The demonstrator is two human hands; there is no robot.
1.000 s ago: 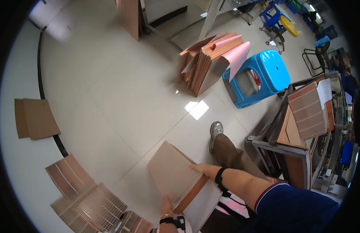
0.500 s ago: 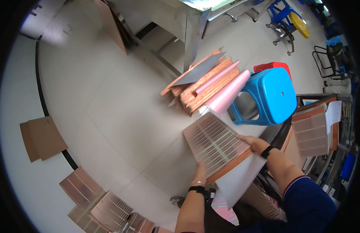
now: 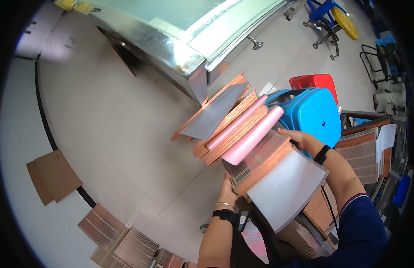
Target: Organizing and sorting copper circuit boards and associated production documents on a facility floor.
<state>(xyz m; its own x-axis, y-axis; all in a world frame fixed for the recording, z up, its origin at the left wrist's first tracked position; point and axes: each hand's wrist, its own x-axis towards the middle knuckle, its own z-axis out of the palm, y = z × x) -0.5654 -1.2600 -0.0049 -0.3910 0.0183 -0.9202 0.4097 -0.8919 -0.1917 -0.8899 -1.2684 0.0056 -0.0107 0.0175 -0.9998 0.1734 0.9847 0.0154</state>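
The panel stack [image 3: 266, 168] is held near-left of the blue stool [image 3: 316, 117], left fingers [image 3: 226, 178] and right fingers [image 3: 284, 131] curled partway onto opposite ends, probably balancing its weight; farther left of the stool, a bundle [image 3: 240, 136] stands on edge.

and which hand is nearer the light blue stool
Right: the right hand shows beside the light blue stool; the left hand is farther off, toward the picture's lower left.

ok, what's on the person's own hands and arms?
No gloves. Left hand: thin silver bangle, black strap with a small boxy device at the wrist. Right hand: black wristband; short navy sleeve, red-and-white trim at the hem.
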